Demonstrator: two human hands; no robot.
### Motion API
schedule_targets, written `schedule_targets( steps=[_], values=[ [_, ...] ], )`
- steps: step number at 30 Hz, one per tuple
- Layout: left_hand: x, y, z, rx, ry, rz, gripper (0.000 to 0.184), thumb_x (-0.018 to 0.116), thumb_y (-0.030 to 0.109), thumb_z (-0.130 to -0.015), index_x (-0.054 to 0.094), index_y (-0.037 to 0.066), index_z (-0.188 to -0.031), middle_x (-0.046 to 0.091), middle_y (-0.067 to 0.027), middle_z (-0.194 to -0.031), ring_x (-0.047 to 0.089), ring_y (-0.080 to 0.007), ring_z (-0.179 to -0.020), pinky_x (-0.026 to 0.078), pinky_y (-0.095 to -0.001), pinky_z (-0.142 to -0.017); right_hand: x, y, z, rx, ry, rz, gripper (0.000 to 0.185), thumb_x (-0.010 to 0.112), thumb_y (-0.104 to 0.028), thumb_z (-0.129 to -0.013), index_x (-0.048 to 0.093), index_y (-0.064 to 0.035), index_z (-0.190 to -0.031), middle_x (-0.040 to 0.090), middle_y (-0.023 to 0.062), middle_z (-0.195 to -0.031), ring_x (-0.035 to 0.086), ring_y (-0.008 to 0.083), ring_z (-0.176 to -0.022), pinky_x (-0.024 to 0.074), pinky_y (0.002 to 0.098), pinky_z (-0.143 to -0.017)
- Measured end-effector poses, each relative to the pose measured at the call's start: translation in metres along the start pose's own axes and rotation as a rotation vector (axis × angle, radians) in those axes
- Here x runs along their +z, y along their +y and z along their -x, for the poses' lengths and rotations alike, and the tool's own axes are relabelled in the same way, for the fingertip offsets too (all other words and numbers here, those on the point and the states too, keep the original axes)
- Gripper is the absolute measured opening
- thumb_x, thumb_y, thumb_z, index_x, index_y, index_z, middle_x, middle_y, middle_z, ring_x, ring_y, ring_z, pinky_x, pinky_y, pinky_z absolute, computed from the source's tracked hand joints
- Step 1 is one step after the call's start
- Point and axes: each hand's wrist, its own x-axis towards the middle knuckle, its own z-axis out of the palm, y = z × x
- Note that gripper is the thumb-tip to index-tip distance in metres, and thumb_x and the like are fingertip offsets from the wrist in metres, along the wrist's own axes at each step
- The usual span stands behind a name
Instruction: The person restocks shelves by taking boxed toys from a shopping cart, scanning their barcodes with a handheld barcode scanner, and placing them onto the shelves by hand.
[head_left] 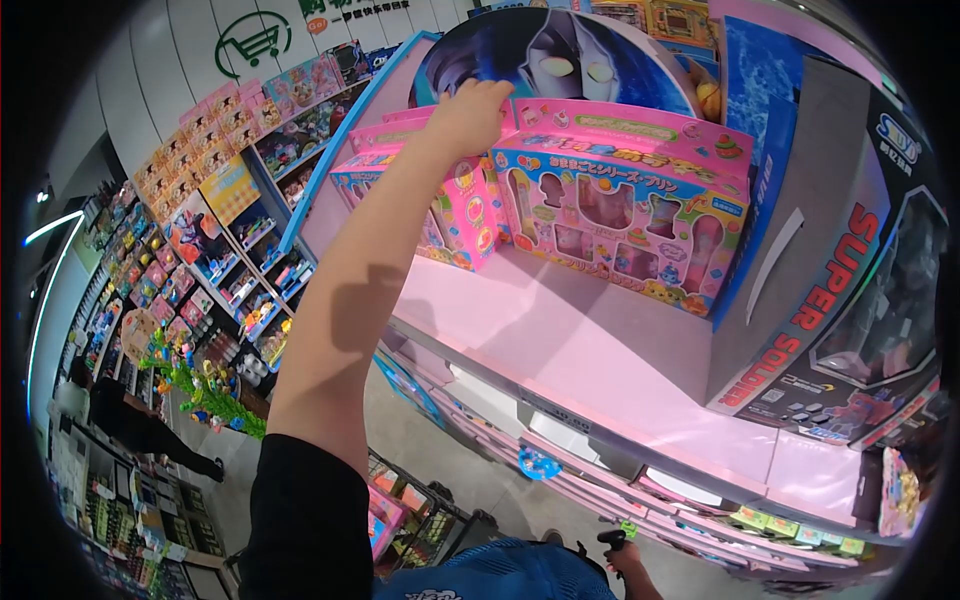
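The left hand (475,115), at the end of a bare forearm in a black sleeve (305,510), is up at the top of the pink toy boxes, its fingers bent at the upper edge of the pink card; I cannot tell whether they are closed on it, as the fingertips are hidden. The wide pink box (620,225) stands upright on the pink shelf (590,335), just to the right of that hand and below it. Its front has shaped windows, some tall and bottle-like, with toy pieces showing behind them, several of them pink. A narrower pink box (477,215) stands beside it at an angle, below the hand and partly behind the forearm. At the right end of the shelf, a big grey box (775,290) marked SUPER SOLDIER has a large window with a dark toy inside, too dim to make out fully. Low down, the right hand (625,560) has its fingers wrapped around a black handheld device (612,540), near the front of a blue vest (490,572). To the left of the vest, a dark wire cart (432,530) holds goods, among them a pink package (384,520).
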Motion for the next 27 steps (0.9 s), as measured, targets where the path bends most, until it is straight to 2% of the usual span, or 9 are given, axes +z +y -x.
schedule_targets(
  steps=[5,7,12,19,23,27],
  values=[
    [0.012,-0.009,-0.006,0.029,-0.119,0.046,0.051,0.053,0.007,-0.09,0.049,0.016,-0.139,0.061,-0.0122,-0.123,0.059,-0.034,-0.116,0.048,-0.0474,-0.094,0.008,0.011,0.004,0.01,0.003,-0.061,0.018,0.077,-0.01,-0.078,0.067,0.0016,-0.088,0.069,0.0103,-0.069,0.068,0.0183,-0.05,0.0555,0.0317,-0.047],
    [0.012,-0.009,-0.006,0.032,-0.13,0.025,0.054,0.053,0.004,-0.088,0.048,0.016,-0.14,0.061,-0.0123,-0.123,0.06,-0.0348,-0.115,0.049,-0.0433,-0.094,0.011,0.007,0.012,-0.059,0.013,-0.042,0.019,0.077,-0.011,-0.077,0.067,0.0016,-0.088,0.069,0.0105,-0.069,0.068,0.0184,-0.051,0.0555,0.0319,-0.047],
    [0.012,-0.019,0.0,0.095,-0.113,0.109,0.06,0.053,-0.004,-0.083,0.048,0.012,-0.141,0.059,-0.0137,-0.122,0.06,-0.0343,-0.114,0.049,-0.0424,-0.095,0.01,-0.002,0.014,-0.104,0.019,-0.004,0.021,0.077,-0.012,-0.076,0.067,0.0015,-0.089,0.07,0.0106,-0.068,0.069,0.0188,-0.052,0.0559,0.0321,-0.048],
    [0.007,-0.023,0.002,0.158,-0.118,0.2,0.066,0.053,-0.013,-0.077,0.048,0.007,-0.14,0.059,-0.0168,-0.117,0.061,-0.0328,-0.113,0.05,-0.0405,-0.095,0.007,0.021,-0.013,-0.112,0.036,-0.004,0.02,0.077,-0.013,-0.077,0.068,0.0003,-0.089,0.07,0.0096,-0.069,0.068,0.0184,-0.053,0.0552,0.0324,-0.047],
    [-0.003,-0.015,0.005,0.108,-0.144,0.112,0.059,0.057,0.001,-0.083,0.048,0.009,-0.14,0.059,-0.0164,-0.116,0.061,-0.0329,-0.112,0.05,-0.0418,-0.095,0.003,0.03,-0.005,0.006,0.036,-0.051,0.019,0.076,-0.012,-0.078,0.067,-0.0001,-0.09,0.069,0.0092,-0.069,0.067,0.0179,-0.051,0.0551,0.0324,-0.047],
    [-0.015,-0.008,0.007,0.052,-0.184,0.069,0.058,0.06,0.02,-0.088,0.047,0.012,-0.144,0.059,-0.0154,-0.116,0.06,-0.0327,-0.112,0.049,-0.0419,-0.096,0.0,0.032,0.009,0.006,0.028,-0.022,0.016,0.075,-0.012,-0.077,0.067,-0.0008,-0.086,0.069,0.0094,-0.066,0.069,0.0177,-0.052,0.0559,0.0319,-0.048]
  ],
)
